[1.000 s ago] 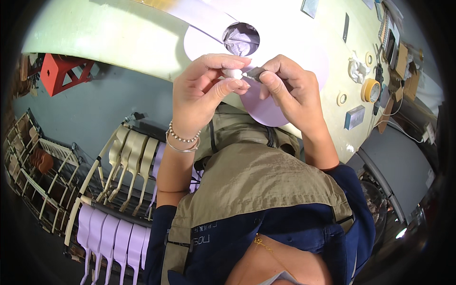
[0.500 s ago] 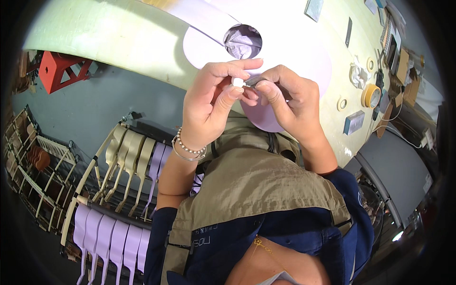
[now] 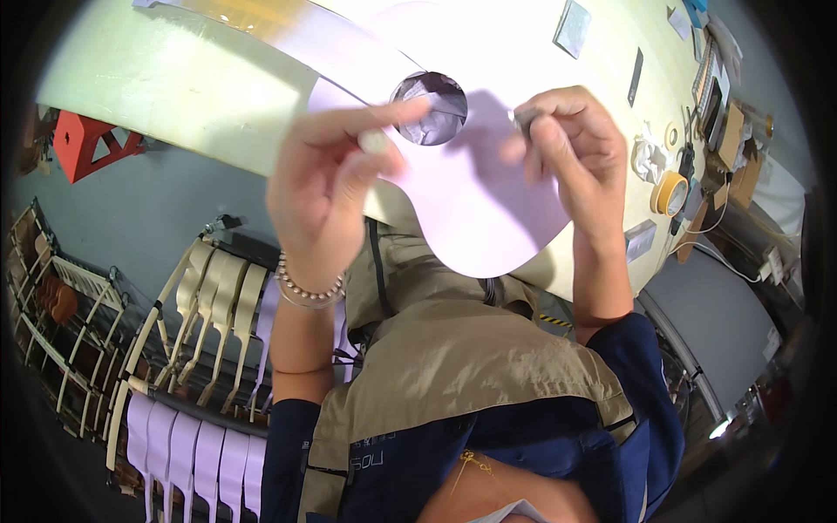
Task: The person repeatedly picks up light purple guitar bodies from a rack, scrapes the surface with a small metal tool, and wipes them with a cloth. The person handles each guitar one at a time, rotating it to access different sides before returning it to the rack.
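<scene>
My left hand (image 3: 316, 187), blurred by motion, pinches a small white round piece (image 3: 375, 142) between thumb and fingers, over the left side of a lilac guitar-shaped body (image 3: 488, 231). Crumpled pale paper (image 3: 425, 120) fills the body's round hole, just beyond my left fingertips. My right hand (image 3: 582, 161) is raised over the body's right side, its thumb and fingers closed on a small dark grey folded piece (image 3: 527, 122); its exact kind is unclear. The two hands are apart. A long neck (image 3: 349, 39) runs from the body toward the upper left.
A yellow tape roll (image 3: 670, 193), a grey block (image 3: 641, 241) and crumpled white tissue (image 3: 648, 161) lie on the pale table's right. A red stand (image 3: 78, 146) is at far left. Racks at lower left hold cream necks (image 3: 222, 301) and lilac necks (image 3: 179, 440).
My hands have separated, the left moving left with the white piece, the right moving right with the grey piece. More of the lilac body shows between them.
</scene>
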Tool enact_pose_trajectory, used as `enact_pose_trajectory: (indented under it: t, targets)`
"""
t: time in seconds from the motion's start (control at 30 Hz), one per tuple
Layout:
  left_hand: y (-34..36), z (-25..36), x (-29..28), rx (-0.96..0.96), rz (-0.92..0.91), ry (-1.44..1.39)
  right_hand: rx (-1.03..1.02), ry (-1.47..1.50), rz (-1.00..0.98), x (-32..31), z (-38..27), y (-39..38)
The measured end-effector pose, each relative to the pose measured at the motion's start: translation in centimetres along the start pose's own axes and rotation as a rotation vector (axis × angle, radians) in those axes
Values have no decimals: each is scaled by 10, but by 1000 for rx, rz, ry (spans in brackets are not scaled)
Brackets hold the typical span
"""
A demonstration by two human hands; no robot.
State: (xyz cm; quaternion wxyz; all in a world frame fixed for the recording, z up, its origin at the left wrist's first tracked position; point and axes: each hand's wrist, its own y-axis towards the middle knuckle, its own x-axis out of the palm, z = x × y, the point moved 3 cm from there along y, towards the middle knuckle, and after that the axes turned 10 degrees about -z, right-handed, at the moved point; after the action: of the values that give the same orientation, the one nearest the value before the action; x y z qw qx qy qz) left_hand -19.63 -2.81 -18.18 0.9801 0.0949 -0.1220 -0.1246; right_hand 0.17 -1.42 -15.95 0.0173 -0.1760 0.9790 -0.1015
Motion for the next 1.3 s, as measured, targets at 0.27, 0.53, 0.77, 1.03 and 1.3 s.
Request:
enact_pose_trajectory:
  t: [0.27,0.53,0.77,1.03,1.3]
  targets:
    - [58,-32,-33,309,-67,787,-506,-1039,-256,-29,3,45]
    - [56,-37,-38,169,-62,894,-725,-1081,-254,-23,10,53]
    - [59,-42,-38,335,-34,812,-742,-1166,-269,-21,10,53]
    - [59,-46,-40,337,-26,821,-578,-1103,-350,-20,5,53]
    - [50,-76,-38,252,285,337,-694,-1046,-254,-20,14,53]
